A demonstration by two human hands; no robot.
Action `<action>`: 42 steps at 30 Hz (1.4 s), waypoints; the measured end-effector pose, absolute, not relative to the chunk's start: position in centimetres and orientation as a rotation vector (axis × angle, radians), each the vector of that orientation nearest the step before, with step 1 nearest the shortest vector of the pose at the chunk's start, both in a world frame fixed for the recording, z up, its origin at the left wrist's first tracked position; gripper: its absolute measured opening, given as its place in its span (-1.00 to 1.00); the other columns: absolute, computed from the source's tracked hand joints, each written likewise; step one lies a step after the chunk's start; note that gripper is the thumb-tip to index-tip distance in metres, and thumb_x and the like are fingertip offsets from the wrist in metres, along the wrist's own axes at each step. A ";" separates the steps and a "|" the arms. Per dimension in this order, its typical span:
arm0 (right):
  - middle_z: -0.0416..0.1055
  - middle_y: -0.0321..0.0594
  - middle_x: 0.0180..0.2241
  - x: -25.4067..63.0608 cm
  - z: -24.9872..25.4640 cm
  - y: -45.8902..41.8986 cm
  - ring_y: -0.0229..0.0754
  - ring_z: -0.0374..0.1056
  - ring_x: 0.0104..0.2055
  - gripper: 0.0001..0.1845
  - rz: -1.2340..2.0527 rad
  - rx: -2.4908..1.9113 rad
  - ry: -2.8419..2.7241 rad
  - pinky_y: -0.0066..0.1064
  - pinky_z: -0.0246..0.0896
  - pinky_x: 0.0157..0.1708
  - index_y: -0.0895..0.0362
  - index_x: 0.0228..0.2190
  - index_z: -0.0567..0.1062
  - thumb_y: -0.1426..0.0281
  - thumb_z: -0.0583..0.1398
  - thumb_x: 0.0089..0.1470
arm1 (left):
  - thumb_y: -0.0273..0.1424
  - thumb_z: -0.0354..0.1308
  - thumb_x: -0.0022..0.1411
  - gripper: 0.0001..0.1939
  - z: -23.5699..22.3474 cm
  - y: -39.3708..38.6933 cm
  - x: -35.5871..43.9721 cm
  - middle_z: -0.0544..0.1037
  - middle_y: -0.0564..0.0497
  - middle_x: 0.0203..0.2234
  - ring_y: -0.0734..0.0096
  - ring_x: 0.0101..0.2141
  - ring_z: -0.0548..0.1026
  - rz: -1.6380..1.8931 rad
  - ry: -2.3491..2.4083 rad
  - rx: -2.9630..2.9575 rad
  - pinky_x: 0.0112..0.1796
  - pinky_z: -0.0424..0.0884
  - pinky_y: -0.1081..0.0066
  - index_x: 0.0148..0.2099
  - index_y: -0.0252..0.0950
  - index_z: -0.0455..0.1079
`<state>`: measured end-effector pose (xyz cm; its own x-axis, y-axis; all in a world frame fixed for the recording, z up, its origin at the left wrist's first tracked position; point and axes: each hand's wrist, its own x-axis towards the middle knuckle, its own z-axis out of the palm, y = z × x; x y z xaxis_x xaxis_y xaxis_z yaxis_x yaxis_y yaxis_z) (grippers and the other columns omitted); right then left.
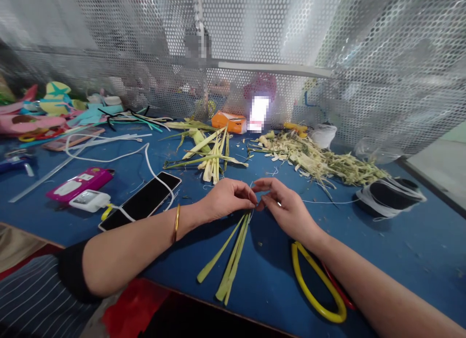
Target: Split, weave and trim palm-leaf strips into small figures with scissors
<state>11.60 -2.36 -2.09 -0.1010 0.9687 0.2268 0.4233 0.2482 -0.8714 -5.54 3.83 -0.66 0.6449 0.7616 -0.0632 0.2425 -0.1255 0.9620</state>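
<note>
My left hand (230, 201) is closed, thumb and fingers pinching the upper end of a small bundle of green leaf strips (235, 262). The strips fan out below toward the table's near edge. Close beside it, my right hand (287, 209) has thumb and forefinger pinched at the same end, on a thin white thread (327, 202). That thread runs right to a dark spool (388, 198) wound with white. The bundle's tip is hidden by the fingers. Under my right forearm lies a yellow loop handle (302, 275) with a red part, partly covered.
Longer leaf strips (214, 156) lie ahead, beside an orange packet (229, 122). A heap of leaf scraps (316, 158) sits behind the right hand. Leftward are a phone (145, 199), a white cable (109, 159) and a magenta device (82, 185). A perforated screen (255, 32) borders the blue table (407, 265).
</note>
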 end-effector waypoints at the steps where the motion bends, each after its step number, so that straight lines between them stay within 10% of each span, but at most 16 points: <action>1: 0.50 -0.16 -0.17 11.6 -2.2 -2.3 -0.28 0.44 -0.43 -0.69 0.820 -1.311 -1.686 -0.35 0.34 -0.32 0.09 -0.10 0.34 0.50 0.02 0.09 | -0.53 0.24 -0.03 -0.93 -0.8 3.9 -5.6 0.58 0.06 -0.51 0.49 -0.43 0.50 0.547 0.831 1.723 -0.31 0.38 0.46 -0.41 -0.31 0.52; 10: 0.55 -0.14 -0.22 11.7 -3.4 -1.9 -0.16 0.48 -0.15 -0.65 0.813 -1.333 -1.768 -0.23 0.32 -0.11 0.11 -0.08 0.32 0.56 0.01 0.08 | -0.56 0.14 0.05 -0.85 -1.2 3.7 -5.7 0.62 0.06 -0.45 0.44 -0.39 0.55 0.654 0.861 2.074 -0.30 0.39 0.46 -0.36 -0.28 0.53; 42: 0.53 -0.29 -0.45 11.9 -3.1 -1.5 -0.17 0.40 -0.35 -0.87 0.861 -1.391 -1.621 -0.38 0.21 -0.32 0.10 -0.43 0.57 0.35 0.21 -0.03 | -0.51 0.17 0.13 -0.90 -1.6 3.0 -5.5 0.57 -0.01 -0.42 0.36 -0.32 0.50 0.976 0.877 2.429 -0.26 0.37 0.40 -0.38 -0.25 0.50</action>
<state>11.87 -1.51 -3.15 -0.0598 0.9874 0.1466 0.4315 0.1580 -0.8882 -5.52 3.03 -1.64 0.5642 0.6703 0.4821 0.4076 -0.7339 0.5434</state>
